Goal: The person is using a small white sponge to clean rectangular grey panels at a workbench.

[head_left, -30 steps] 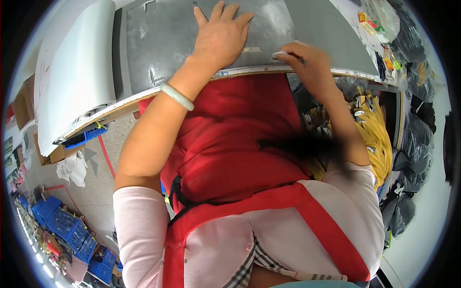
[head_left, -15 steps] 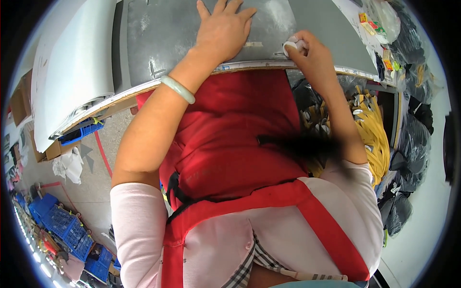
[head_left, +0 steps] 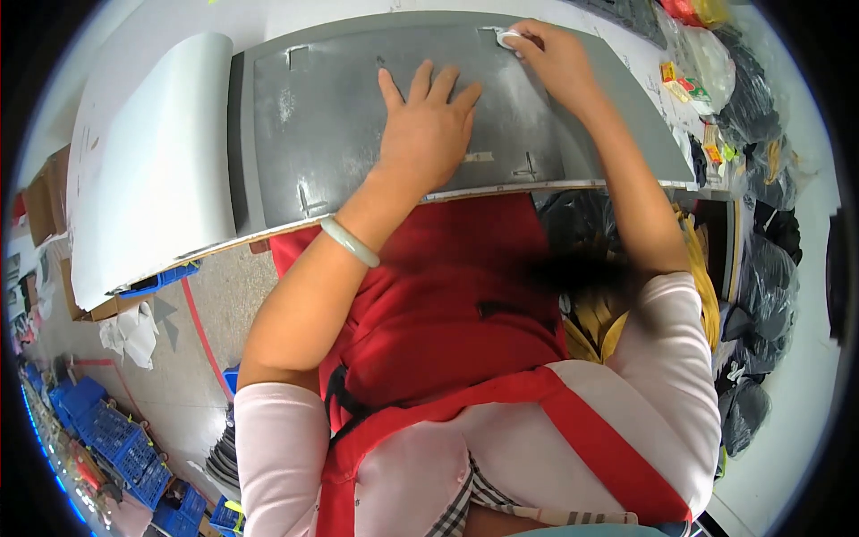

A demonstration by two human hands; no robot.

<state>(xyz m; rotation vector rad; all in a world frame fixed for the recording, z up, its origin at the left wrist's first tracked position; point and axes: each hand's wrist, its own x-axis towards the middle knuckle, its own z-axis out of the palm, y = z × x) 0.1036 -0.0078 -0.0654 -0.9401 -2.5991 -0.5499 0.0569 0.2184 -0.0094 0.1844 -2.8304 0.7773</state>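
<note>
A dark grey panel (head_left: 344, 125) with small corner cutouts and white powdery smears lies over a larger grey sheet (head_left: 595, 116) on the table. My left hand (head_left: 428, 130) rests flat near the panel's middle, fingers spread and nothing held. At the far right corner of the panel, my right hand (head_left: 557, 61) pinches a small white pad (head_left: 510, 39) beside a cutout with white around its edges. Fingers partly cover the pad, so its exact kind is unclear.
A large curled white sheet (head_left: 157, 152) occupies the table's left side. Small boxes (head_left: 684, 85) and clear plastic bags (head_left: 716, 45) sit at the right. Yellow pieces (head_left: 604, 322) hang below the table edge. Blue crates (head_left: 116, 430) stand on the floor at lower left.
My right hand has moved with the white pad from the panel's near right corner to its far right corner. My left hand stays flat on the panel. The table now appears lower in view.
</note>
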